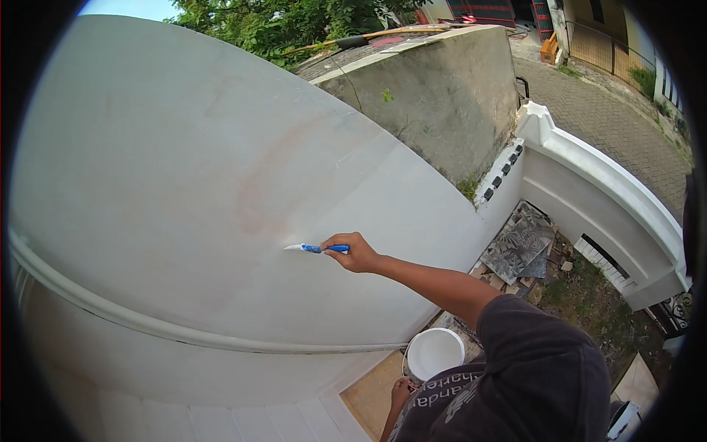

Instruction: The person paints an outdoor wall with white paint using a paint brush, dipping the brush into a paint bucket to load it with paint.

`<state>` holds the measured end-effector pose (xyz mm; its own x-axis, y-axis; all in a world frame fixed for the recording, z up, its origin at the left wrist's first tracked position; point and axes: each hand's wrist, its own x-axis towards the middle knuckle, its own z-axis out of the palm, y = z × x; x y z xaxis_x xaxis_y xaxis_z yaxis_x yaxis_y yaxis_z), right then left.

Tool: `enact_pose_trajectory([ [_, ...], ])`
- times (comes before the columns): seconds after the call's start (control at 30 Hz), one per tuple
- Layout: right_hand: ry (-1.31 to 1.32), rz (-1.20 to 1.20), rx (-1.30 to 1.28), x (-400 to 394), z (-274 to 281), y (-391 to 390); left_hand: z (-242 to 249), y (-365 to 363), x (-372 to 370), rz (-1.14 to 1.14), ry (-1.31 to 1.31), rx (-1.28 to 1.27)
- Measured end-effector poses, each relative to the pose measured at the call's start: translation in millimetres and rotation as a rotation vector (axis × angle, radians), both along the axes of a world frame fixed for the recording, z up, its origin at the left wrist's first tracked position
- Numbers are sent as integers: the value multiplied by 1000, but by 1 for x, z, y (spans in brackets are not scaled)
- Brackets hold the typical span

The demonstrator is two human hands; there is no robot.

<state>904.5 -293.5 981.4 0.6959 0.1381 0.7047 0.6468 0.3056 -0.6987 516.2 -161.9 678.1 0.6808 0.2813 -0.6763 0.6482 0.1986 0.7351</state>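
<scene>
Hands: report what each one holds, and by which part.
The right hand holds the paintbrush by its handle. The left hand is beside the white bucket; whether it grips it cannot be told.

Single feed reaches me: head-worn camera at wearer's eye height or so, facing forward and steeply down. Wearer's dark shirt point(541, 353) nearest, lower right; right hand point(357, 253) farther out, near center. Pale wall point(177, 191) close, spanning left side. Paved street point(611, 125) well off, upper right. Lens very wide (I see edges bow, corners black).
</scene>
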Motion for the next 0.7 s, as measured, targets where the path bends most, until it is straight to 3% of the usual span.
enact_pose_trajectory([
  [0.13, 146, -285, 86, 49, -17, -53, -6, 0, -3, 37, -32, -46],
  [0.33, 233, -1005, 150, 129, -46, -191, 4, -7, 0, -3, -5, 66],
  [0.43, 266, -1126, 216, 144, -50, -219, 12, -9, 4, -17, 2, 56],
  [0.53, 285, -972, 143, 131, -43, -192, 17, -11, 7, -20, 24, 79],
  [0.7, 48, -532, 91, 57, -24, -94, 8, -4, 6, -29, -3, 42],
])
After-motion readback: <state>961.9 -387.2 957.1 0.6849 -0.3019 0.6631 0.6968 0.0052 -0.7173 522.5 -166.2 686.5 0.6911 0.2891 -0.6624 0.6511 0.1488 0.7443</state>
